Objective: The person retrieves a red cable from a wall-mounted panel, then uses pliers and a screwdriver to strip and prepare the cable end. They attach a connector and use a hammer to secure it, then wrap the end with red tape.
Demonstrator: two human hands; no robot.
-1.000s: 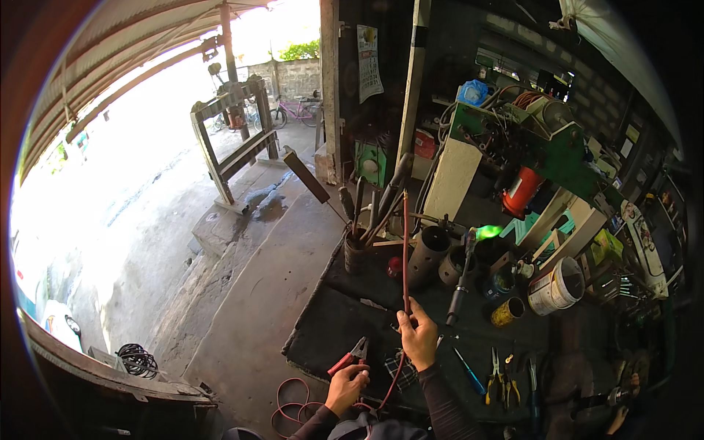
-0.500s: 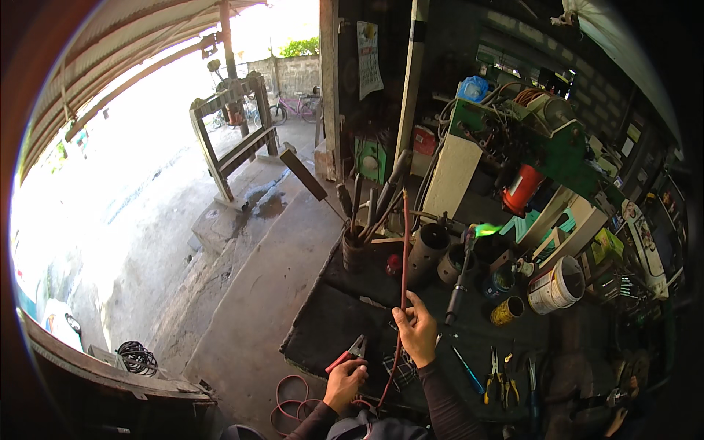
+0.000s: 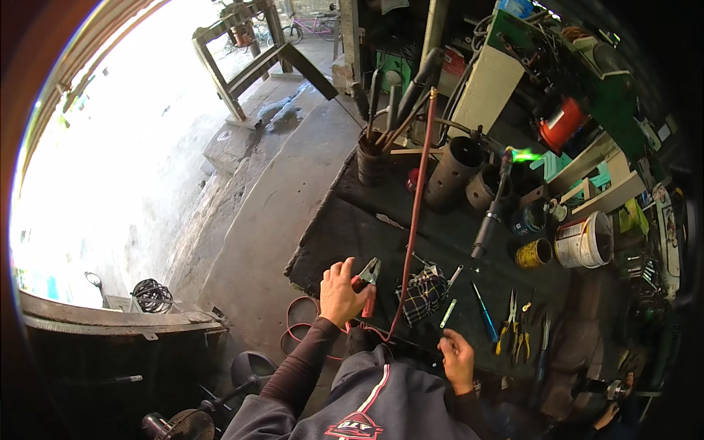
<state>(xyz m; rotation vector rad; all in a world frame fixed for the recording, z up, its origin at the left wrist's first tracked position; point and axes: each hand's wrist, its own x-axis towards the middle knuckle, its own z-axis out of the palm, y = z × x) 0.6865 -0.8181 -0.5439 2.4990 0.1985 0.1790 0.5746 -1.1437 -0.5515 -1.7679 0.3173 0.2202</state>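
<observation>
My left hand [image 3: 339, 297], near the front left of the black work surface [image 3: 323, 242], grips red-handled pliers [image 3: 367, 290] between thumb and fingers, jaws pointing away from me. My right hand [image 3: 456, 359] is closed beside the front edge, fingers curled; what they hold, if anything, cannot be made out. Between my hands a red hose [image 3: 417, 213] runs from the back of the surface down to my lap, untouched by either. A dark checked cloth [image 3: 425, 295] lies right of the hose, with a small pale stick [image 3: 448, 314] beside it.
A torch [image 3: 495, 213] burns a green flame [image 3: 526, 155] at the back right. Metal cylinders [image 3: 453, 170], a yellow can [image 3: 533, 253] and a white bucket [image 3: 583, 242] stand near it. A blue screwdriver [image 3: 485, 314] and yellow-handled pliers [image 3: 506, 326] lie at right. A fan [image 3: 192, 425] is lower left.
My right hand has let go of the red hose and moved down to the front edge. My left hand has lifted forward with the pliers. The view has tilted downward.
</observation>
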